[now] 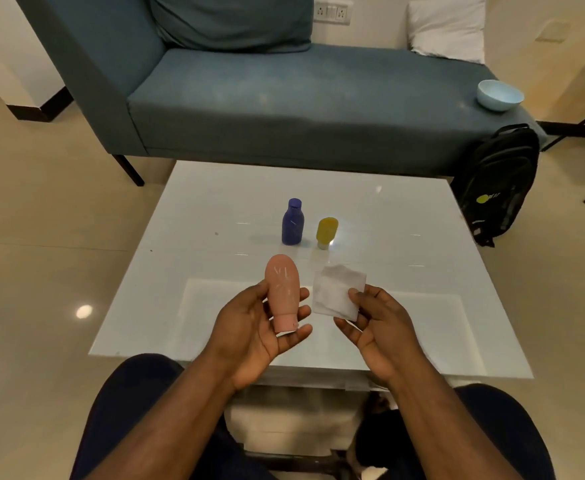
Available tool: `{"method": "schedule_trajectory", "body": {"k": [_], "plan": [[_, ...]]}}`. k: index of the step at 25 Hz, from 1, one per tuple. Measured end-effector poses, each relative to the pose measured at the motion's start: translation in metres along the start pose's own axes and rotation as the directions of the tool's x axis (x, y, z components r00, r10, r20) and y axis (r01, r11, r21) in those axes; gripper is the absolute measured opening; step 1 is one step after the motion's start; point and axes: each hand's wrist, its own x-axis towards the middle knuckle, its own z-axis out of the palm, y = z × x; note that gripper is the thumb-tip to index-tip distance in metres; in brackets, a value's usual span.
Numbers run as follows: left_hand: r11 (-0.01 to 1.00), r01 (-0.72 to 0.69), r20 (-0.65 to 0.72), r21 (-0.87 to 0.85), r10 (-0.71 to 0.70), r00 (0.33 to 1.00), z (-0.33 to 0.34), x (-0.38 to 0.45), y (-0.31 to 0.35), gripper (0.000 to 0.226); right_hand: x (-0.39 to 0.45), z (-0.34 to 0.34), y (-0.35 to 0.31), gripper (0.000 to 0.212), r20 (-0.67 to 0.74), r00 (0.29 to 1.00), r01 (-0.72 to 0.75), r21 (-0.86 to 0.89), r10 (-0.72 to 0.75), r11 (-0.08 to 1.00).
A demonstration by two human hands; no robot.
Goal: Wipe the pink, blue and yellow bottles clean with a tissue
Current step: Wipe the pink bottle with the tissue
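Observation:
My left hand [253, 327] holds the pink bottle [281, 289] above the near part of the white table [422, 258], cap end down toward my palm, with white streaks on its side. My right hand [374, 323] pinches a folded white tissue [336, 292] a short gap to the right of the pink bottle, not touching it. Farther back on the table the blue bottle [292, 223] stands upright. Just right of it the yellow bottle [326, 232] stands on its pale cap.
A blue-grey sofa [284, 98] runs behind the table, with a light blue bowl [498, 95] on its right end. A black backpack [498, 181] leans at the table's far right corner. My knees sit below the table's near edge.

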Motion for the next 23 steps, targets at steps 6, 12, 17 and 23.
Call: {"method": "schedule_trajectory", "body": {"k": [6,12,17,23], "plan": [[0.996,0.078,0.177,-0.046,-0.069,0.982,0.0,-0.04,-0.028,0.057,-0.049,-0.022,-0.017,0.021,-0.09,0.968,0.227,-0.074,-0.234,0.971],[0.994,0.102,0.289,-0.033,-0.089,0.953,-0.011,-0.048,-0.039,0.056,-0.066,-0.016,-0.023,0.018,-0.068,0.936,0.331,-0.169,-0.346,0.928],[0.993,0.101,0.371,-0.062,-0.071,0.926,-0.019,-0.042,-0.04,0.088,-0.071,0.004,-0.026,0.012,-0.007,0.843,0.477,-0.45,-0.537,0.755],[0.994,0.095,0.384,-0.061,-0.064,0.921,-0.02,-0.04,-0.044,0.08,-0.083,0.029,-0.029,0.016,0.386,0.745,0.638,-0.648,-0.544,0.416]]}}
